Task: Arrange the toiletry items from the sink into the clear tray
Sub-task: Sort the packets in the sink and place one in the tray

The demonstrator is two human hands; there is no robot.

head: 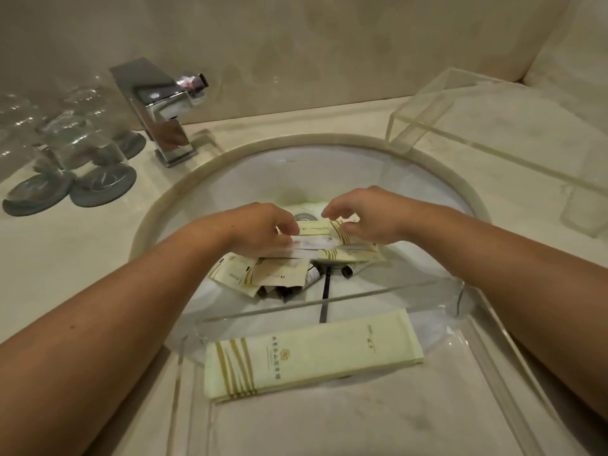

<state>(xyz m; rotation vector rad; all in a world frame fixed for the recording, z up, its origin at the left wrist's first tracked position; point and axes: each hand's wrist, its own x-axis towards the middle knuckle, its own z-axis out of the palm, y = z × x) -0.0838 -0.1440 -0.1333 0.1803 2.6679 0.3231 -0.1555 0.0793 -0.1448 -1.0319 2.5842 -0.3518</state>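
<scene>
Both hands, the left hand [263,230] and right hand [365,215], are pinching a cream sachet [324,230] over the sink [158,205]; better to be lifting it flat beside the boxed item [309,353] in the clear tray [500,350].

At your twelve o'clock the sink [263,169] looks smooth and glossy white, ringed by polished stone countertop [82,245]. At ten o'clock the faucet [161,110] is mirror-bright chrome metal — beside it, clear glass tumblers [85,143] on matt grey coasters [103,184]. The packets [312,353] look like matt cream paper with gold striping; the tray [493,340] — clear, glossy acrylic.
</scene>
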